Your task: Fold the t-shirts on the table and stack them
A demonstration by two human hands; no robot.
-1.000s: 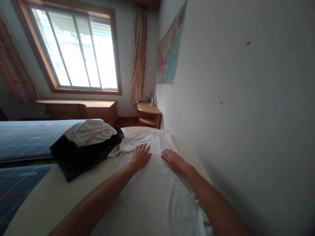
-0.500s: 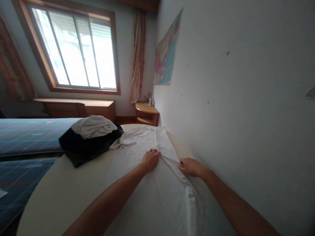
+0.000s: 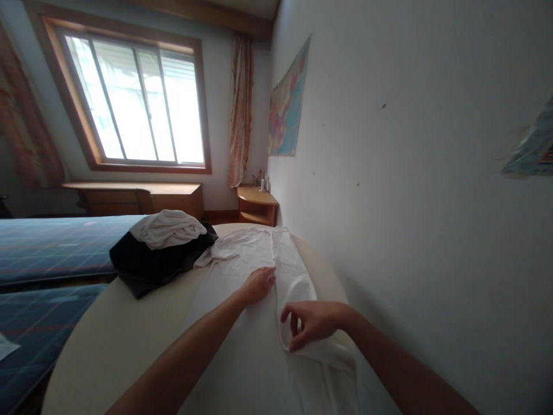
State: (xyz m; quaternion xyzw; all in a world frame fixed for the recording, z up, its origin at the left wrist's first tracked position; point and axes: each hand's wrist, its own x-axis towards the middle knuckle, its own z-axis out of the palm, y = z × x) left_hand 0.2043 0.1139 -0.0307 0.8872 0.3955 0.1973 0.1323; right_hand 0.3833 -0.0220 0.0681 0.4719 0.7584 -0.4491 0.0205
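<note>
Left hand [image 3: 258, 285] lies palm-down on a white garment [image 3: 250, 357], fingers slightly bent over a lengthwise crease; cannot tell whether they press or pinch. Right hand [image 3: 317, 320], nearer the wearer and toward the table's right edge, is curled, thumb and forefinger arched with a gap between; thumb tip at the edge of a turned-over flap, grip on it not certain. Now left to right, as I stand here: orange-patterned curtain [image 3: 26, 121], then a wood-framed window [image 3: 142, 104], bright, above a wooden desk [image 3: 179, 199]. Below, two blue plaid mattresses [image 3: 64, 248], a pale sheet [image 3: 6, 347] on the nearer one. Round cream table [image 3: 116, 328] next. At its far left edge a black cloth [image 3: 151, 268], bunched, slightly overhanging, with a crumpled pale cloth [image 3: 168, 230] on top. White garment spread from the table's far edge toward the near side, rumpled at the far end, a sleeve-like piece reaching left to the black cloth; its right side runs close to the right edge. Beyond the far edge, a second curtain [image 3: 241, 115] and a corner shelf [image 3: 257, 196]. On the right-hand wall [image 3: 410, 230], a coloured map [image 3: 287, 106].
</note>
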